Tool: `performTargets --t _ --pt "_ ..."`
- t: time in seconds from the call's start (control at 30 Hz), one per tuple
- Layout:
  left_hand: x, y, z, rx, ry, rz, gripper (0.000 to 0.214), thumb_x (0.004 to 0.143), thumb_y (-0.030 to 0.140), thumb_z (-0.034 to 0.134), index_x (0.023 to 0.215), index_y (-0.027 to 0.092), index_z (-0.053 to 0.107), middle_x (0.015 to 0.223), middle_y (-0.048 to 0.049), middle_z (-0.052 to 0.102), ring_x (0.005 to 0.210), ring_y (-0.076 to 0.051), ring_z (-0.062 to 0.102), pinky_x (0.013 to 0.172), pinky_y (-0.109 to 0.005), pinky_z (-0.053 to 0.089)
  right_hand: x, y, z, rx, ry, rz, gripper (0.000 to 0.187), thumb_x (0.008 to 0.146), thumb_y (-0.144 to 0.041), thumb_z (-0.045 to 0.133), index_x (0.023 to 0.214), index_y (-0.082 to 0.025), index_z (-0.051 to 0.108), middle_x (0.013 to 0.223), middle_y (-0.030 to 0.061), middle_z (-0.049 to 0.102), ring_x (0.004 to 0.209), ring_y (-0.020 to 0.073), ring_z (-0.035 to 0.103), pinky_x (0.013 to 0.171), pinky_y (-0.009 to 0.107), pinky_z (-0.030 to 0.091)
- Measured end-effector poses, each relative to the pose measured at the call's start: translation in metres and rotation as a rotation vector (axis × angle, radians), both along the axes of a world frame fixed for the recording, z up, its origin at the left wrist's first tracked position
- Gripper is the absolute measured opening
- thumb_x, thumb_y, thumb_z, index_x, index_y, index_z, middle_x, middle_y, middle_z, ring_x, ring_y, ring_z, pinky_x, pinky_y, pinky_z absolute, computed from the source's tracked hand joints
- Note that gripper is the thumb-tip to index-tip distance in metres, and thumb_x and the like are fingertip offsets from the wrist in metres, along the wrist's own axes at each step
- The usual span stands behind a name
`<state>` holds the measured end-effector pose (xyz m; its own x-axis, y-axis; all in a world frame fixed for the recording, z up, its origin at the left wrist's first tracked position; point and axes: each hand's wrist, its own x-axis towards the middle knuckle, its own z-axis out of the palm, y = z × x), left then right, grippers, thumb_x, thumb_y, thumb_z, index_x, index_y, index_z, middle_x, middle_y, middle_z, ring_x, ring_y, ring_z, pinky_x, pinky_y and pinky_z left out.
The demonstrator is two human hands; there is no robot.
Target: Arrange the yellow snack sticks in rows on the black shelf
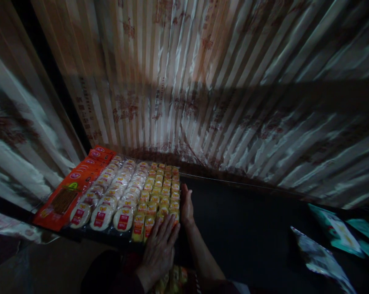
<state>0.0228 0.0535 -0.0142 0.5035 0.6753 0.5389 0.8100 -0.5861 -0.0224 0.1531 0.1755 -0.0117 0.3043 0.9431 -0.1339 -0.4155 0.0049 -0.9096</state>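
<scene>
Rows of small yellow snack packets (160,192) lie on a dark table (248,228). My left hand (160,247) rests flat on the near end of these rows, fingers stretched out. My right hand (186,206) stands on edge against the right side of the yellow rows, fingers straight and together. To the left lie rows of round white packets with red labels (111,196), and further left several orange-red packets (71,192). More yellow packets (172,279) show near my lap, partly hidden by my arm.
A striped, patterned curtain (218,81) hangs close behind the table. At the right lie teal and white bags (334,232) and a crumpled printed bag (319,257). The scene is dim.
</scene>
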Motion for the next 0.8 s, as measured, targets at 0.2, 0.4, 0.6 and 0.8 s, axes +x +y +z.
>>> performTargets --t 0.2,0.4,0.6,0.8 --pt "-0.001 0.001 -0.001 0.004 -0.005 -0.015 0.059 0.088 0.037 0.046 0.143 0.018 0.034 0.151 -0.0079 0.033 0.143 -0.024 0.018 0.117 -0.043 -0.002 -0.009 -0.005 -0.003 0.034 -0.046 0.001 0.074 0.081 -0.069 0.039 0.139 -0.023 0.041 0.149 0.0011 0.036 0.139 0.019 0.03 0.116 0.036 0.021" --pt "-0.001 -0.002 0.002 -0.067 0.006 -0.01 0.063 0.085 0.026 0.047 0.145 0.019 0.03 0.154 -0.0078 0.025 0.143 -0.024 0.018 0.118 -0.043 0.002 -0.009 -0.003 -0.004 0.023 -0.164 0.002 0.074 0.084 -0.069 0.029 0.141 -0.022 0.039 0.147 0.0024 0.039 0.137 0.0204 0.035 0.113 0.038 0.03" --pt "-0.004 -0.002 0.003 -0.061 0.009 -0.031 0.063 0.088 0.029 0.044 0.147 0.017 0.025 0.154 -0.0087 0.025 0.143 -0.024 0.017 0.118 -0.044 0.002 -0.003 -0.021 -0.006 0.011 -0.163 -0.059 0.074 0.086 -0.067 0.022 0.144 -0.022 0.033 0.15 0.0054 0.034 0.138 0.0202 0.034 0.113 0.041 0.028" --pt "-0.005 -0.001 -0.002 -0.031 0.024 -0.033 0.059 0.09 0.029 0.042 0.146 0.016 0.027 0.154 -0.0078 0.025 0.144 -0.023 0.015 0.118 -0.044 0.002 -0.003 -0.069 -0.008 0.01 -0.108 -0.134 0.072 0.086 -0.065 0.026 0.141 -0.02 0.039 0.149 0.0089 0.038 0.138 0.0199 0.033 0.115 0.043 0.025"
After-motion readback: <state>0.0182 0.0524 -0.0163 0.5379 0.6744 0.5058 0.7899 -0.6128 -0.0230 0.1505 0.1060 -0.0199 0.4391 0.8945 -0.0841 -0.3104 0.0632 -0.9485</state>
